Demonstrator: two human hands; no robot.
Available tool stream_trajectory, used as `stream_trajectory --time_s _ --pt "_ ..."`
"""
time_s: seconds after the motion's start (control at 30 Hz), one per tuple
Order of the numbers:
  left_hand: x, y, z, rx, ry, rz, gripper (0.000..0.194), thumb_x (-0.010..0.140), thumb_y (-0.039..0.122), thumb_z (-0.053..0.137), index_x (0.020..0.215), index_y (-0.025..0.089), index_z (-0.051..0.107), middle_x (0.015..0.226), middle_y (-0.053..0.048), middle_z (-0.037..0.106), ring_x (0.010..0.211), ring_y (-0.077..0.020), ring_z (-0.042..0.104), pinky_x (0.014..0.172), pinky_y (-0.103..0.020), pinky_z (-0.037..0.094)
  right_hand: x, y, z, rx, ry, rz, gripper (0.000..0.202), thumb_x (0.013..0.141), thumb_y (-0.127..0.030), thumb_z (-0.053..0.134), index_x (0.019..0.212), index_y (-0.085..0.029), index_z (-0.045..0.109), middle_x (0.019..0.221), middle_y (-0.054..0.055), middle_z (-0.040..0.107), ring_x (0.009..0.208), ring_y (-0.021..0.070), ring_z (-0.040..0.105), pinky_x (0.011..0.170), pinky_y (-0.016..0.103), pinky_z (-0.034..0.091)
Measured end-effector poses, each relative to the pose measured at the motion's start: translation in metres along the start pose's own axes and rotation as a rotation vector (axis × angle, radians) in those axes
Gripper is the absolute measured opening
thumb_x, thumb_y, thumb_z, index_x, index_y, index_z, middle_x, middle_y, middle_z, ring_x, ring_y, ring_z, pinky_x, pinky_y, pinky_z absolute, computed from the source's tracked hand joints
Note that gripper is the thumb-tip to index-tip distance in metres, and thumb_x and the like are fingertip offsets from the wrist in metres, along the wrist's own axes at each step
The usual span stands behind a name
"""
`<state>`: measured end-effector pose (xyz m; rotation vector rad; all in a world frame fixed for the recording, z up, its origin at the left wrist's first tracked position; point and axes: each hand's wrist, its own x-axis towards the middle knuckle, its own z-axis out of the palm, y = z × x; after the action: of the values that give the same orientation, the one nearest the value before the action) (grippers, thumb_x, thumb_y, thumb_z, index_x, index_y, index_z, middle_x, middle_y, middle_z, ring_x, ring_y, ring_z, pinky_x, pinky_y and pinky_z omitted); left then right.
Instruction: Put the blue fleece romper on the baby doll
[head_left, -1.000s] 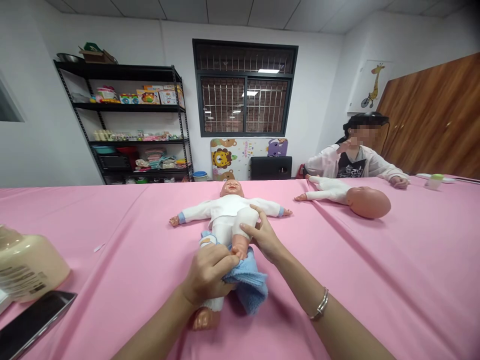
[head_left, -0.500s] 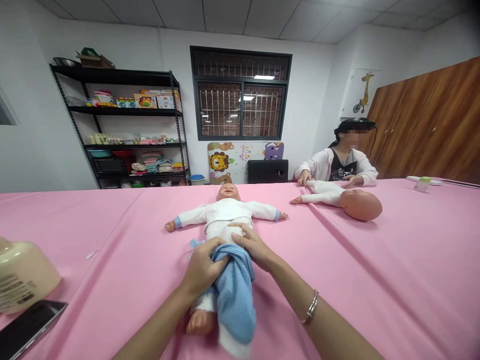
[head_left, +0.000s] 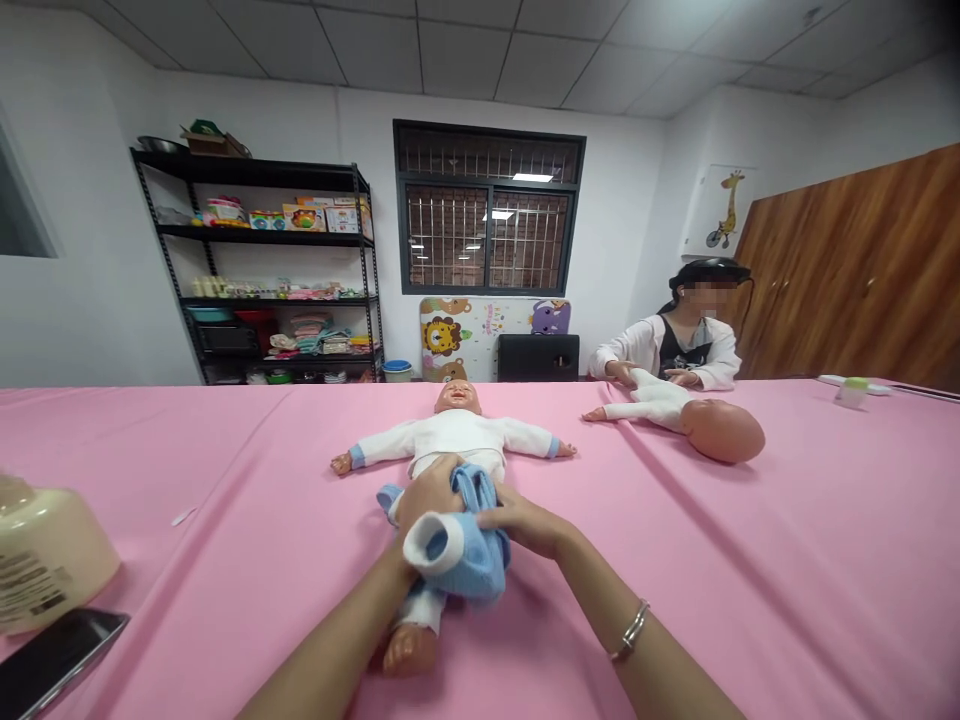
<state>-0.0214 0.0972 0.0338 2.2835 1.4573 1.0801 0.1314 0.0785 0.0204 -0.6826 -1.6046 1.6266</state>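
A baby doll (head_left: 457, 433) in a white top lies on its back with its arms spread and its head away from me. Bunched over its lower body are pale blue baby trousers (head_left: 474, 560), one white cuff turned towards me. My left hand (head_left: 431, 497) is closed on the cloth, its fingertips partly hidden in the folds. On the other side, my right hand (head_left: 523, 520) pinches the trousers, thumb on top and fingers behind the fabric. One bare doll foot (head_left: 410, 650) sticks out below a white leg. The other leg is hidden.
Pink cloth (head_left: 247, 560) covers the table. At the left are a cream pump bottle (head_left: 56, 560) and a phone (head_left: 56, 655). Across at the right, a person (head_left: 675, 345) handles a second doll (head_left: 720, 430). A small green-lidded jar (head_left: 852, 392) stands far right.
The trousers' lower leg has swung up, its white cuff now over my left wrist. My right hand has moved from the doll's belly onto the cloth. The view has tilted up slightly.
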Motion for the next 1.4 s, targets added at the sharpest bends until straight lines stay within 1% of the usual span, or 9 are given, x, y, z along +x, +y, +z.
stream_trajectory --time_s 0.13,0.33,0.53,0.63,0.77,1.0,1.17,1.3,1.4 --pt "-0.008 -0.010 -0.003 0.019 0.021 0.013 0.012 0.068 0.017 0.048 0.078 0.019 0.052 0.082 -0.003 0.059 0.077 -0.0200 0.053 0.065 -0.030 0.038 -0.002 0.000 -0.008 -0.156 -0.058 0.018 0.078 0.054 -0.018 0.073 0.125 -0.024 0.043 0.111 0.003 0.056 0.104 0.0223 0.050 0.090 0.037 0.041" --pt "-0.010 -0.016 -0.007 -0.012 -0.008 0.122 0.023 0.068 0.016 0.048 0.090 0.018 0.050 0.094 -0.004 0.056 0.088 -0.0218 0.052 0.074 -0.033 0.042 -0.005 -0.007 -0.014 -0.117 -0.062 0.009 0.076 0.059 -0.014 0.068 0.129 -0.025 0.040 0.102 0.002 0.060 0.090 0.0175 0.056 0.076 0.030 0.045" --pt "-0.010 -0.014 -0.013 -0.234 -0.115 0.244 0.037 0.078 0.027 0.052 0.114 0.018 0.046 0.114 -0.008 0.052 0.107 -0.0224 0.048 0.093 -0.037 0.037 -0.001 -0.002 -0.021 -0.059 0.148 -0.029 0.062 0.064 -0.022 0.067 0.123 -0.022 0.046 0.080 0.000 0.063 0.067 0.0117 0.056 0.063 0.025 0.043" --pt "-0.008 -0.018 -0.017 -0.397 -0.262 0.211 0.065 0.074 0.035 0.062 0.129 0.018 0.033 0.130 -0.011 0.042 0.120 -0.0240 0.039 0.101 -0.038 0.032 0.005 0.004 -0.021 -0.039 0.301 -0.097 0.051 0.068 -0.033 0.065 0.116 -0.020 0.052 0.075 0.000 0.063 0.062 0.0116 0.054 0.061 0.025 0.042" --pt "-0.006 -0.020 -0.020 -0.448 -0.452 0.234 0.105 0.058 0.028 0.076 0.140 0.018 0.011 0.142 -0.013 0.025 0.130 -0.0254 0.026 0.107 -0.039 0.025 0.013 0.010 -0.021 0.032 0.395 -0.177 0.045 0.069 -0.044 0.064 0.105 -0.018 0.056 0.087 0.004 0.064 0.075 0.0173 0.059 0.072 0.030 0.045" --pt "-0.008 -0.009 -0.016 -0.466 -0.366 0.380 0.081 0.061 0.005 0.059 0.135 0.020 0.029 0.139 -0.009 0.034 0.127 -0.0235 0.031 0.108 -0.042 0.025 0.013 0.012 -0.021 -0.076 0.438 -0.201 0.045 0.073 -0.053 0.057 0.105 -0.021 0.061 0.110 0.005 0.061 0.108 0.0220 0.051 0.102 0.039 0.031" --pt "-0.007 -0.012 -0.017 -0.423 -0.383 0.374 0.073 0.060 0.005 0.058 0.129 0.021 0.040 0.134 -0.005 0.042 0.125 -0.0218 0.035 0.108 -0.039 0.024 0.010 0.012 -0.022 -0.174 0.425 -0.153 0.042 0.075 -0.050 0.056 0.100 -0.018 0.064 0.106 0.006 0.063 0.108 0.0227 0.051 0.101 0.040 0.031" --pt "-0.004 -0.018 -0.020 -0.349 -0.371 0.319 0.040 0.063 0.006 0.052 0.101 0.016 0.060 0.103 -0.004 0.062 0.097 -0.0199 0.054 0.088 -0.032 0.042 0.008 0.012 -0.021 -0.196 0.338 -0.125 0.036 0.077 -0.044 0.054 0.097 -0.017 0.066 0.099 0.007 0.065 0.105 0.0236 0.053 0.099 0.040 0.033" --pt "-0.002 -0.022 -0.022 -0.314 -0.371 0.256 0.023 0.065 0.007 0.044 0.078 0.014 0.061 0.080 -0.001 0.063 0.077 -0.0162 0.055 0.070 -0.026 0.044 0.004 0.010 -0.022 -0.182 0.219 -0.123 0.032 0.079 -0.038 0.052 0.098 -0.017 0.067 0.103 0.006 0.064 0.109 0.0238 0.050 0.102 0.039 0.030"
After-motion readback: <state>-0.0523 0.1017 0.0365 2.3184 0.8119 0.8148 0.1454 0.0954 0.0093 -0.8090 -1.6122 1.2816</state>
